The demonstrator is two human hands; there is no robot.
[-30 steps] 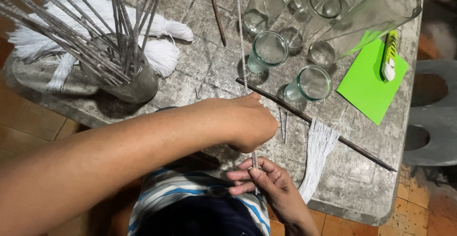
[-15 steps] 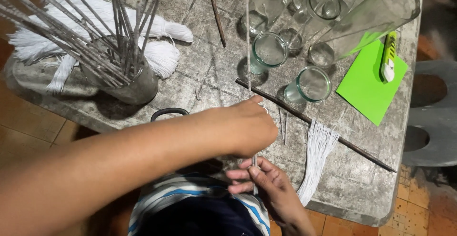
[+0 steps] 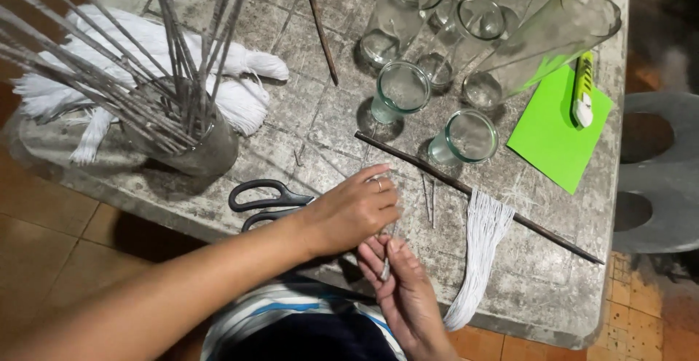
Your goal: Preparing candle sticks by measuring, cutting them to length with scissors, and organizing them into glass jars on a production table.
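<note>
Hands meet at the near edge of the stone table (image 3: 524, 288): the left hand (image 3: 349, 212) is curled over the right hand (image 3: 404, 288), whose fingers pinch a thin grey rod (image 3: 384, 270); what the left grasps cannot be told. Black-handled scissors (image 3: 266, 201) lie beside the left wrist, a bundle of white strings (image 3: 477, 252) just right of the hands.

Two hands work at the near edge of the worktop (image 3: 553, 288): the left hand (image 3: 349, 212) and the right hand (image 3: 404, 288). Just left of the left hand lies one pair of scissors (image 3: 266, 202). Beyond it stand six clear glasses (image 3: 466, 48), two short, four tall. One green paper sheet (image 3: 550, 131) carries one cutter (image 3: 583, 88). Two long dark sticks (image 3: 473, 190) lie there. One jar (image 3: 193, 146) holds many thin rods, too many to count.
</note>
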